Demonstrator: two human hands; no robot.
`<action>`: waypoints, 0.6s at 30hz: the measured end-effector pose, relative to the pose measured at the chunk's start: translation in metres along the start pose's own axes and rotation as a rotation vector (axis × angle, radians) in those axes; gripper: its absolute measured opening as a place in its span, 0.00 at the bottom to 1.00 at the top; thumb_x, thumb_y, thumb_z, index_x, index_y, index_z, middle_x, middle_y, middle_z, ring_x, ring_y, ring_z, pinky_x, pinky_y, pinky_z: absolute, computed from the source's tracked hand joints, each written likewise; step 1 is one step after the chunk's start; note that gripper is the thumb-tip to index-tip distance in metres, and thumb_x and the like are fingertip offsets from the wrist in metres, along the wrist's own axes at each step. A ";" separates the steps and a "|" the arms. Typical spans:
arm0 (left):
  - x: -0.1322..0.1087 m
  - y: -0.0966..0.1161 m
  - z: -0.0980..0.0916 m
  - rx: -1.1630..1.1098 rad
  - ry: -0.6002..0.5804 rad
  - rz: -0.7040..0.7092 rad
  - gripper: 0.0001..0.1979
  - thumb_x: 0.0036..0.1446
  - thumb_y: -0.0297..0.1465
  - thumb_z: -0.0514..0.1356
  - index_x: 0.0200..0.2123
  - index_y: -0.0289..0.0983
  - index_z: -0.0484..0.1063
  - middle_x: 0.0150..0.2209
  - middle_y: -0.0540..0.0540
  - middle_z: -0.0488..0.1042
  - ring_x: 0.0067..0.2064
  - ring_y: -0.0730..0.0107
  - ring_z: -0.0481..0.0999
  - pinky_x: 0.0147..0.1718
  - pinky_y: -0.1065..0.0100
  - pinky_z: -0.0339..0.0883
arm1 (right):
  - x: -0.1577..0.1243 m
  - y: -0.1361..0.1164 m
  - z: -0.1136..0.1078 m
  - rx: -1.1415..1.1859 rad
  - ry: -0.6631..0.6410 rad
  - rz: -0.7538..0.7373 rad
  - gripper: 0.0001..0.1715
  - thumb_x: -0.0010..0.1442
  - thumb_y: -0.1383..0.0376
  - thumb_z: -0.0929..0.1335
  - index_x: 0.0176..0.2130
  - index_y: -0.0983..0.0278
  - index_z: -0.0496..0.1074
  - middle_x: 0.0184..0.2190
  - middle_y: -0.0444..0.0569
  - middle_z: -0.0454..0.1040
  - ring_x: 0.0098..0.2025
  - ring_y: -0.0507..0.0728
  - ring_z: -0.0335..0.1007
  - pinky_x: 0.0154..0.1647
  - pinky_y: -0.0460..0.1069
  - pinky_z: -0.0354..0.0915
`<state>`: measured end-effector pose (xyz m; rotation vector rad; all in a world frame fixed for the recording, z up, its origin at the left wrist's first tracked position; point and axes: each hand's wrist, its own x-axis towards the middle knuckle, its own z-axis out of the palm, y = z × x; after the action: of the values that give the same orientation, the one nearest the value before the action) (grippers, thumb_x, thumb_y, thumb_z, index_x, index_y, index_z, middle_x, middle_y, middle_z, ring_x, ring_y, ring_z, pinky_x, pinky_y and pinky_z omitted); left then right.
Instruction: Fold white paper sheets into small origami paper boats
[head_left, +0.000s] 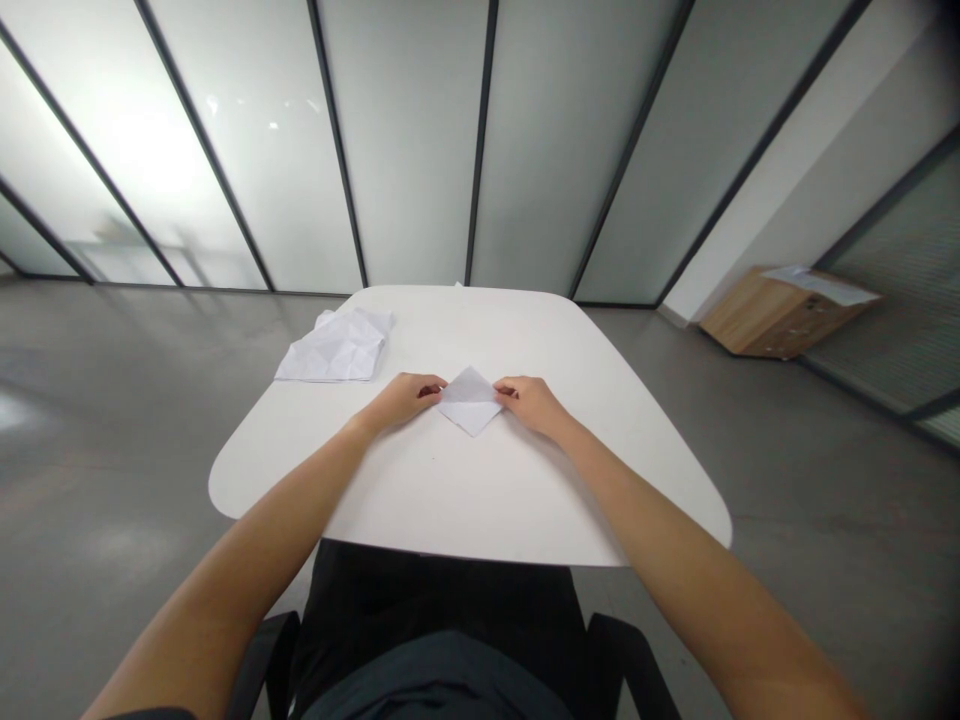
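A small white sheet of paper (471, 402), turned like a diamond with a crease line across its middle, is held at the centre of the white table (480, 510). My left hand (411, 396) pinches its left corner between thumb and fingers. At the opposite corner, my right hand (528, 400) has its fingers closed on the paper in the same way. One point of the sheet faces away from me and another faces me. Whether the paper rests flat or sits slightly raised, I cannot tell.
Several creased white sheets (341, 345) lie piled at the table's far left edge. Black chair armrests (634, 660) flank my lap. On the floor to the right stands a wooden cabinet (784, 315) with papers on top. Frosted glass panels (409, 140) rise behind the table.
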<state>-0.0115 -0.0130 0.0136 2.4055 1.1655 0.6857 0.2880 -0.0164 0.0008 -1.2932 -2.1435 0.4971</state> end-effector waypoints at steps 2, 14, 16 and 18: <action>0.000 0.000 -0.001 0.012 -0.005 -0.002 0.17 0.63 0.37 0.58 0.51 0.41 0.79 0.41 0.48 0.83 0.39 0.66 0.79 0.42 0.68 0.70 | -0.001 0.000 0.000 -0.016 -0.013 0.004 0.09 0.62 0.68 0.71 0.41 0.60 0.81 0.39 0.47 0.84 0.40 0.57 0.79 0.46 0.51 0.69; 0.002 -0.004 -0.003 -0.013 -0.057 0.002 0.17 0.61 0.34 0.59 0.51 0.39 0.79 0.43 0.46 0.82 0.39 0.66 0.79 0.43 0.68 0.70 | 0.001 0.002 -0.007 -0.164 -0.056 -0.142 0.05 0.62 0.71 0.71 0.39 0.63 0.79 0.35 0.47 0.76 0.35 0.54 0.70 0.40 0.48 0.62; 0.001 -0.005 -0.003 -0.019 -0.066 0.013 0.17 0.61 0.33 0.59 0.52 0.40 0.79 0.43 0.47 0.82 0.39 0.67 0.78 0.43 0.68 0.70 | 0.001 0.004 -0.007 -0.149 -0.076 -0.158 0.08 0.62 0.72 0.70 0.40 0.63 0.79 0.35 0.47 0.76 0.36 0.54 0.70 0.40 0.48 0.62; 0.001 -0.006 -0.004 -0.025 -0.076 0.023 0.17 0.62 0.33 0.58 0.52 0.40 0.78 0.44 0.47 0.82 0.40 0.67 0.79 0.43 0.68 0.70 | 0.000 0.006 -0.008 -0.127 -0.082 -0.171 0.10 0.63 0.73 0.69 0.41 0.63 0.79 0.36 0.48 0.76 0.37 0.54 0.70 0.41 0.48 0.62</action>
<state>-0.0168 -0.0080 0.0140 2.4054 1.0944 0.6066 0.2971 -0.0135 0.0037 -1.1596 -2.3624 0.3538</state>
